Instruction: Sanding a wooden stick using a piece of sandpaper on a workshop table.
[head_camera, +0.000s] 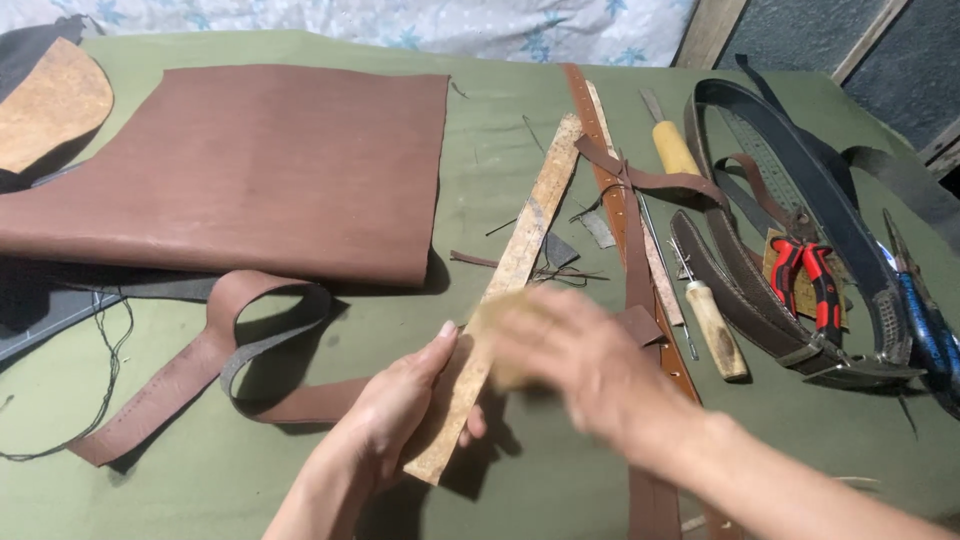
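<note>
On green cloth (500, 130), left hand (400, 410) grips a rough tan leather strip (520, 250); blurred right hand (570, 360), grip unclear, rubs it.

The worktop (500, 100) was covered in olive green cloth. A large leather sheet (250, 165) was reddish brown, and a looped leather strap (200, 370) matched it. A long wooden strip (515, 265) was pale tan with darker mottling. The pliers (810, 280) had red and black handles. A wide belt (800, 180) was black. An awl (715, 325) had a light wooden handle. The cloth at the back (450, 25) was white with a pale blue flower print.
</note>
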